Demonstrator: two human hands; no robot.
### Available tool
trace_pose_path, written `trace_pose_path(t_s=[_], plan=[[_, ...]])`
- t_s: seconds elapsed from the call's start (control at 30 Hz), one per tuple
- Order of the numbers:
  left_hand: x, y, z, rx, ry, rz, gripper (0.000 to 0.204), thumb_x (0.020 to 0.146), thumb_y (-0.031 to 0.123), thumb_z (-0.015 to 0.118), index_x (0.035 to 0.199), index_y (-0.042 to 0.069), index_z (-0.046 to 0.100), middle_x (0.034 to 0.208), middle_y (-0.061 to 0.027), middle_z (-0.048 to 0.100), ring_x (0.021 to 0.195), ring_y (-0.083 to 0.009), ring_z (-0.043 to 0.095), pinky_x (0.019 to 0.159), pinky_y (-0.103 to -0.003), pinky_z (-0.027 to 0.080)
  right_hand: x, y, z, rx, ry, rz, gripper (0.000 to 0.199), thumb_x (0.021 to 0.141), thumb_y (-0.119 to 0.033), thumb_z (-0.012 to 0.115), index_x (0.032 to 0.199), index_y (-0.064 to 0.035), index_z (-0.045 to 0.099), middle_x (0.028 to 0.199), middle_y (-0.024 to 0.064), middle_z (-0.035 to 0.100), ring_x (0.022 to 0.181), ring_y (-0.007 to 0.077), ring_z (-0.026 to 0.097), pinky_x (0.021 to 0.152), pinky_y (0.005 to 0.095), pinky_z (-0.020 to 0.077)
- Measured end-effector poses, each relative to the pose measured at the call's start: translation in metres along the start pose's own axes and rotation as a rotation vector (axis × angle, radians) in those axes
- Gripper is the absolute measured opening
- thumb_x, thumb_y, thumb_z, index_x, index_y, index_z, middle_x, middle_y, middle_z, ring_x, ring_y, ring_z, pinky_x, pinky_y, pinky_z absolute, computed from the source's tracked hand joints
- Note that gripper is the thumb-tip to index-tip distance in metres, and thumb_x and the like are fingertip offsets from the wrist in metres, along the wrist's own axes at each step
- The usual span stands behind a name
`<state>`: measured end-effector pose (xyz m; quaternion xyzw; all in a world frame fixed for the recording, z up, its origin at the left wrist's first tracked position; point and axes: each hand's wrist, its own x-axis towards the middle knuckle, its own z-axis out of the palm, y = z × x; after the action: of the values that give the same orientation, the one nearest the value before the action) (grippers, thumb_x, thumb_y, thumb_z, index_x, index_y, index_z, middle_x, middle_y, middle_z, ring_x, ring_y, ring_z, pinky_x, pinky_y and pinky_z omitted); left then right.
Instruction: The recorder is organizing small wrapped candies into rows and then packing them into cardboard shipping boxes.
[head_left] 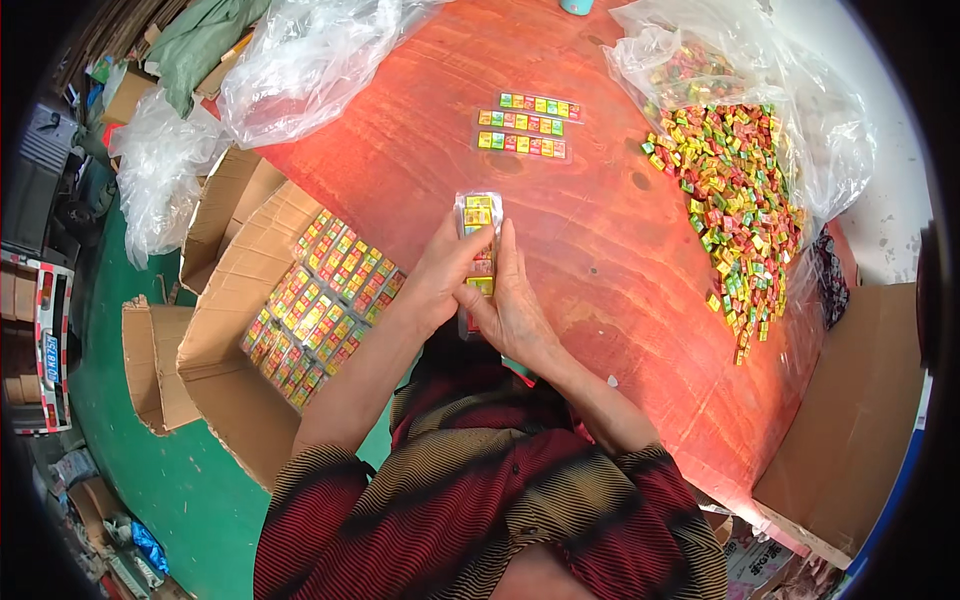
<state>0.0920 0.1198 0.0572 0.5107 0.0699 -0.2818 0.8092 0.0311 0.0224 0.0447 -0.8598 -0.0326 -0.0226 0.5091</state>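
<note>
Between my two hands, over the near edge of the red wooden table, is a clear plastic blister pack [480, 203] filled with small yellow and red wrapped pieces. My left hand [445, 268] closes on its left side, thumb lying across the front. Along the right side and lower part, my right hand [514, 305] grips it too. The fingers partly cover the middle of the pack. Farther off on the table lie three similar filled packs [522, 124] in a stack of rows, apart from my hands.
At right, a large heap of small colourful wrapped pieces [740, 200] spills from a clear plastic bag [835, 140]. Left of the table, an open cardboard box [225, 340] holds many filled packs [325, 310]. Crumpled clear plastic [300, 75] covers the far left corner. A cardboard sheet [850, 410] stands at right.
</note>
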Motion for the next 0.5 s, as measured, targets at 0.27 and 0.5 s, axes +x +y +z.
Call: trace_pose_path(t_s=[0.27, 0.5], plan=[[-0.06, -0.03, -0.018, 0.109, 0.134, -0.014, 0.049, 0.079, 0.009, 0.056, 0.12, 0.0, 0.032, 0.101, -0.0071, 0.051, 0.086, -0.0121, 0.052, 0.07, -0.025, 0.046, -0.002, -0.01, -0.037, -0.029, -0.196, 0.166, 0.051, 0.083, -0.014, 0.051, 0.127, -0.0005, 0.03, 0.114, 0.0181, 0.049, 0.097, 0.0272, 0.053, 0.079, 0.0329, 0.0443], [-0.104, -0.06, -0.013, 0.145, -0.084, -0.187, 0.043, 0.079, 0.008, 0.055, 0.116, 0.001, 0.035, 0.108, -0.0065, 0.048, 0.099, -0.0109, 0.047, 0.083, -0.026, 0.041, -0.019, -0.009, -0.028, -0.007, -0.431, -0.157, 0.03, 0.082, -0.015, 0.05, 0.106, 0.0014, 0.052, 0.094, 0.0187, 0.056, 0.089, 0.0334, 0.054, 0.077, 0.0359, 0.0428]])
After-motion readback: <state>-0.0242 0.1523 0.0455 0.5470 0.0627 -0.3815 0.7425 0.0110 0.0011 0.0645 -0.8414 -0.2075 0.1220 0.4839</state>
